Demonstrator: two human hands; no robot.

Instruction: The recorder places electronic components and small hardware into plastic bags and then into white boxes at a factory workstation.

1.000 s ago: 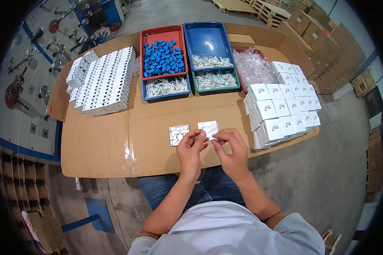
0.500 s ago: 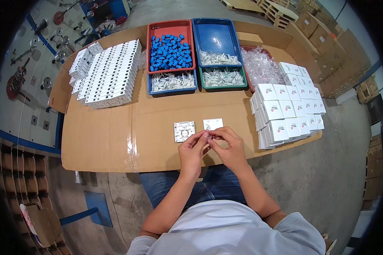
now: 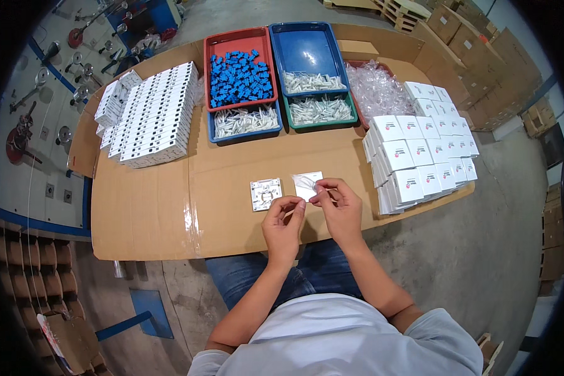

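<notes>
Both my hands meet above the near edge of the cardboard-covered table (image 3: pixel 169 213). My left hand (image 3: pixel 283 220) and my right hand (image 3: pixel 337 207) pinch a small clear plastic bag (image 3: pixel 307 183) between their fingertips; the bag's far part lies against the table. What the bag holds is too small to tell. A white square faceplate (image 3: pixel 266 193) lies flat just left of my left hand.
At the back stand a red tray (image 3: pixel 211 47) of blue parts, a blue tray (image 3: pixel 313 47), and bins of clear packets (image 3: pixel 244 120) (image 3: pixel 319 108). Stacked white boxes (image 3: pixel 420 153) fill the right side, rows of white plates (image 3: pixel 147 116) the left. Loose clear bags (image 3: pixel 376 88) sit behind the boxes.
My hands have stayed together over the table's near edge, and their fingers have shifted on the small clear bag. The faceplate has not moved.
</notes>
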